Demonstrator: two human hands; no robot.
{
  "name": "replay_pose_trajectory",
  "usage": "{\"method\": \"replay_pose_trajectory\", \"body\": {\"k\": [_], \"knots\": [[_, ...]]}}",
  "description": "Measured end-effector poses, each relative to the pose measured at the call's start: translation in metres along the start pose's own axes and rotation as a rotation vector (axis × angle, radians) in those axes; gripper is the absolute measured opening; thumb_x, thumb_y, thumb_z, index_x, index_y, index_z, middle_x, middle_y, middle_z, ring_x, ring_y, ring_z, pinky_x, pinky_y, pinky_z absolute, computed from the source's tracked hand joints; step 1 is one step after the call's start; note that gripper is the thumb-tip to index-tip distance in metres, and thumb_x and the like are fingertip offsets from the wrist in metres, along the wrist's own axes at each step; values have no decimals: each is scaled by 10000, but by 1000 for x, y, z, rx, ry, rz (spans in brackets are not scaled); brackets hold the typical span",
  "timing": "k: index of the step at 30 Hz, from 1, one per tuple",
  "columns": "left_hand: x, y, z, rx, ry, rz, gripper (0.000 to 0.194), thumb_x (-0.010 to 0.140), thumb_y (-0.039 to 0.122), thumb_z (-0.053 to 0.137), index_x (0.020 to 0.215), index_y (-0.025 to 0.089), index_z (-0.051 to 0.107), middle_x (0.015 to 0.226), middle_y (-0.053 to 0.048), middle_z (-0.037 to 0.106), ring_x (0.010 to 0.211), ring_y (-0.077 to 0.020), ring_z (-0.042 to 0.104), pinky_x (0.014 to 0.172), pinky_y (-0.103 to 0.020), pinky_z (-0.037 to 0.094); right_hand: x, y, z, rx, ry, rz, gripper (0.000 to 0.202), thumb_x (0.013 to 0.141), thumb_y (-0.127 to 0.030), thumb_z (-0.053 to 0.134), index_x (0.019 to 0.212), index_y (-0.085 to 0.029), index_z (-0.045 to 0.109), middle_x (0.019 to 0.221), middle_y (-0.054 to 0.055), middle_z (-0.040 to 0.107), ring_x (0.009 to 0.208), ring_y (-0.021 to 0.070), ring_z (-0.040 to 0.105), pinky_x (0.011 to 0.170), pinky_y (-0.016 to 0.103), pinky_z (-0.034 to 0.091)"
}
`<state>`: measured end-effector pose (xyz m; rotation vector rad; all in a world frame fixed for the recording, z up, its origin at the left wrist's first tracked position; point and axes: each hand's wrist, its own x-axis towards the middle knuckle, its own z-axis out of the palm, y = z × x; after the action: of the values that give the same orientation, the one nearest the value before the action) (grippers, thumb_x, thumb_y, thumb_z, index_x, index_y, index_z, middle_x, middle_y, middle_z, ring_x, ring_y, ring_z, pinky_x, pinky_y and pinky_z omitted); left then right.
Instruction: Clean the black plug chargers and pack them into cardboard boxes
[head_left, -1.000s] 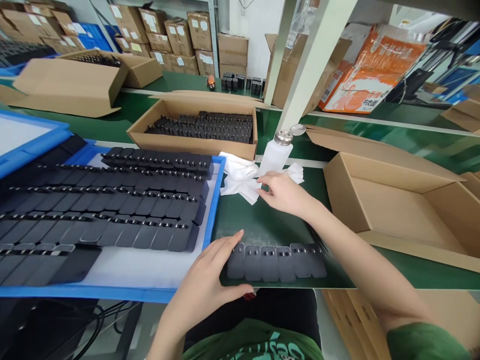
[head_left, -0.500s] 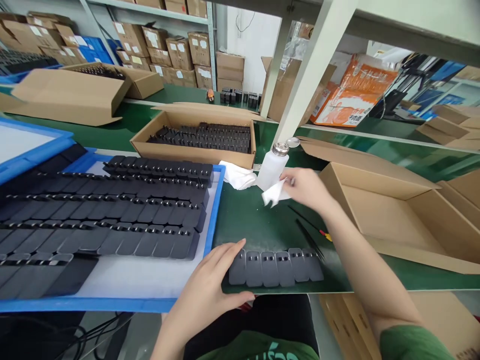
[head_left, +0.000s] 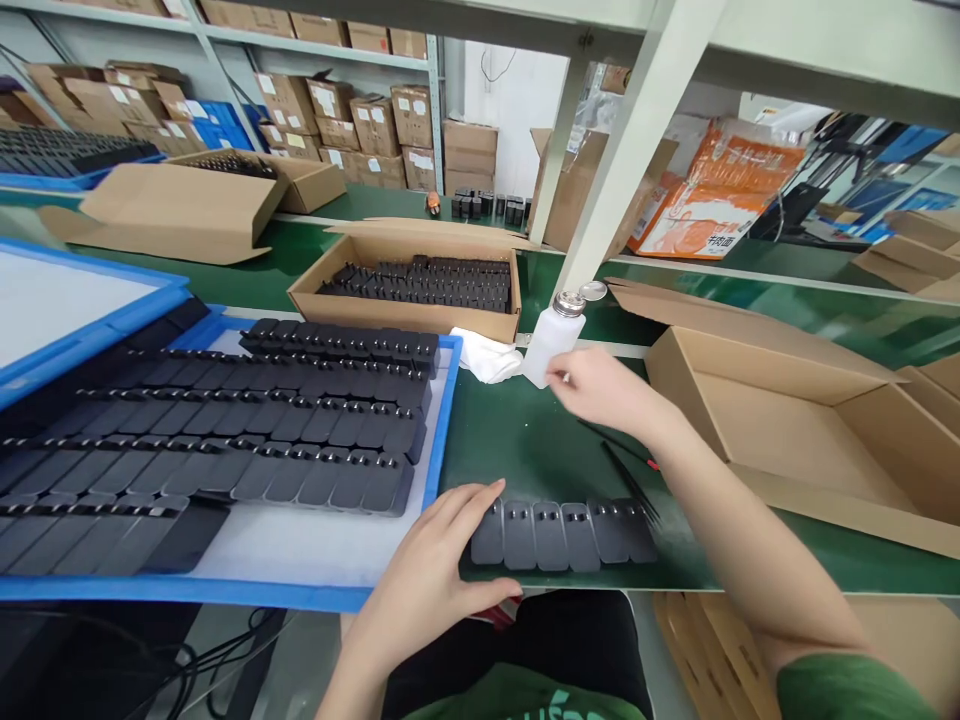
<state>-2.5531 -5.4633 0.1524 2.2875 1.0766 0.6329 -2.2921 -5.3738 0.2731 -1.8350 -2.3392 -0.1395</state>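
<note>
My left hand [head_left: 431, 560] lies at the left end of a short row of flat black plastic parts [head_left: 551, 540] on the green table. Its thumb and fingers are apart, with the fingertips beside the first part. Fingers curled together, my right hand [head_left: 611, 393] is just in front of a white dispenser bottle [head_left: 553, 340] with a metal top and raised lid. Whatever it pinches is hidden, and no white cloth shows below it. A crumpled white cloth [head_left: 487, 357] lies left of the bottle. Black tweezers [head_left: 628, 475] lie right of the row.
On the left, a blue-edged tray [head_left: 300, 540] holds rows of similar black parts. Behind it stands a cardboard box [head_left: 405, 317] of black parts. An open carton [head_left: 780, 420] sits at the right. A pale post [head_left: 637, 140] rises behind the bottle.
The white cloth that hung from my right hand no longer shows there. That hand has moved slightly left and down in front of the bottle. My left hand stays by the row.
</note>
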Motion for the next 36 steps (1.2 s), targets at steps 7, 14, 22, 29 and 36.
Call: {"method": "replay_pose_trajectory", "body": {"k": [7,14,22,29,36], "knots": [[0,-1,2,-8,30,30,773,859,485,760,1537,344,417,1494,-91,555,1355,-317,548,1074,-458,530,68,-49,25,-4,-42,-60,266,953,-357,679,1038,-105,673,1038,98,690,939,176,668,862,345,556],[-1,1,0,-17,7,26,769,859,469,763,1535,339,420,1506,-83,548,1359,-318,548,1060,-444,544,9,1,-18,44,13,-1,334,870,-89,567,1092,-244,763,1096,21,760,967,192,703,831,271,516],[0,-1,2,15,9,24,762,865,455,754,1537,350,410,1512,-81,545,1355,-328,555,1039,-447,556,-3,70,-6,-19,126,315,332,842,-91,537,1104,-118,740,1035,145,762,940,274,710,817,331,516],[-1,-1,3,3,-5,24,782,853,422,779,1532,340,400,1517,-68,535,1371,-302,534,1093,-442,516,-9,11,-5,120,55,85,312,975,-239,547,1234,-146,695,1039,90,767,935,219,719,816,292,521],[1,2,0,4,-12,27,772,861,454,767,1532,311,413,1515,-102,536,1376,-324,530,1081,-454,518,61,-37,30,80,24,-70,234,1002,-234,566,1167,-109,675,1198,112,701,1075,193,677,979,361,540]]}}
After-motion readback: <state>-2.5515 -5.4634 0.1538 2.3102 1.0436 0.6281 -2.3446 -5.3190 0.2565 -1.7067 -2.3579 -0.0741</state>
